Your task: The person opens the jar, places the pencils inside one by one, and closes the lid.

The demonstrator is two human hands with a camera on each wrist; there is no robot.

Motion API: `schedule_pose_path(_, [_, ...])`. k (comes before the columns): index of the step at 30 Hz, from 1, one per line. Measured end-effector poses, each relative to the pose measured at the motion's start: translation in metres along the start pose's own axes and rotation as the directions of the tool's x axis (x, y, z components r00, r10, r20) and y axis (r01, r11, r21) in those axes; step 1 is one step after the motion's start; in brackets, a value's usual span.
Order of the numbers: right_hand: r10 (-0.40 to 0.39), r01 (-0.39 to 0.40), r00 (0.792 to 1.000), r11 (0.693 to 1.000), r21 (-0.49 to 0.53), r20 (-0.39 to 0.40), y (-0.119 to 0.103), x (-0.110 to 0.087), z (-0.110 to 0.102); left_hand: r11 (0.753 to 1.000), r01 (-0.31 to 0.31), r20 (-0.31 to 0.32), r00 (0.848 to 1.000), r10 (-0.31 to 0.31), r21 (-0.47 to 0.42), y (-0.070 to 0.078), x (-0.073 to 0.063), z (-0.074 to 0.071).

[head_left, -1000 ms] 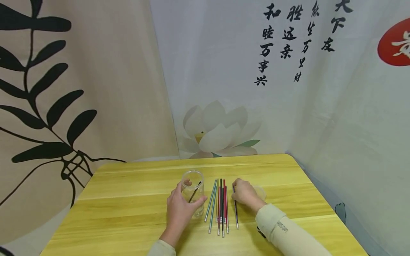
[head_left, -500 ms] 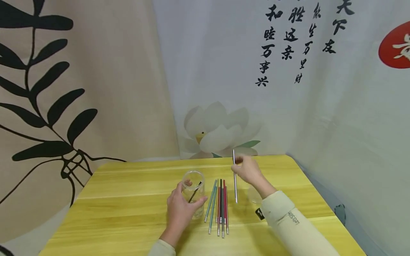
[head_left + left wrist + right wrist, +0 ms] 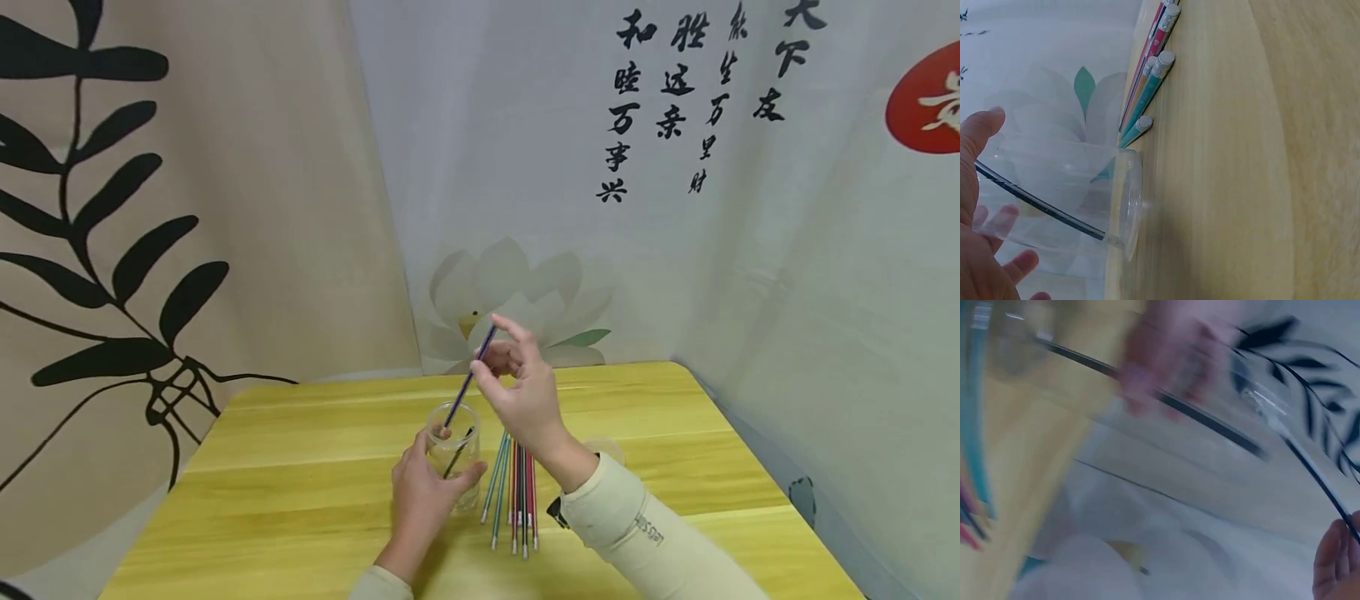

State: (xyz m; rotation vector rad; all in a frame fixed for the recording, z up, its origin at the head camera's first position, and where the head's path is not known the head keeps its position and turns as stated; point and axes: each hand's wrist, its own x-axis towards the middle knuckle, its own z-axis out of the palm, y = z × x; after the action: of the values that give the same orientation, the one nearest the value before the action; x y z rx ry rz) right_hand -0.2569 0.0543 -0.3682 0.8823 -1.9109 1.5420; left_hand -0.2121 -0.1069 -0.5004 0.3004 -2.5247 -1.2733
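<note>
My left hand [image 3: 427, 496] grips a clear, round jar [image 3: 468, 454] upright on the table, thumb on its near right side. Inside leans one black pencil [image 3: 1047, 206], its eraser end at the jar's base. Above the mouth, my right hand [image 3: 525, 400] pinches a dark blue-purple pencil [image 3: 470, 375], tilted, with its lower end at the rim. That lower end is the silver and white eraser end in the blurred right wrist view. Several pencils [image 3: 513, 500] in teal, red and black lie right of the jar, partly hidden by my right hand.
A clear round lid [image 3: 606, 450] lies behind my right wrist, mostly hidden. A small black tag-like piece [image 3: 557, 512] shows under the right cuff. The yellow wooden table [image 3: 300, 483] ends at a printed cloth backdrop [image 3: 525, 208].
My right hand has lifted the purple pencil off the table, carried it left and tilted it over the jar's mouth. The left hand has kept its hold on the jar.
</note>
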Motion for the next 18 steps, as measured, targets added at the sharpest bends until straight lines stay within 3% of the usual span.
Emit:
schedule_pose_path(3, [-0.018, 0.029, 0.996, 0.992, -0.125, 0.092, 0.016, -0.018, 0.012, 1.0, -0.005, 0.007, 1.0, 0.005, 0.017, -0.001, -0.001, 0.001])
schedule_pose_path(7, [-0.013, 0.07, 0.975, 0.966, -0.25, 0.222, 0.026, -0.034, 0.02, 1.0, -0.007, 0.007, 1.0, 0.007, 0.023, -0.002, 0.0, 0.001])
schedule_pose_path(14, [0.051, 0.08, 0.937, 0.933, -0.352, 0.346, 0.022, -0.034, 0.021, 0.999, -0.017, 0.016, 1.0, 0.017, 0.038, -0.003, 0.001, 0.0])
schedule_pose_path(18, [0.126, 0.062, 0.898, 0.912, -0.406, 0.422, 0.014, -0.028, 0.019, 0.999, -0.028, 0.017, 0.999, 0.028, 0.039, -0.004, 0.0, 0.0])
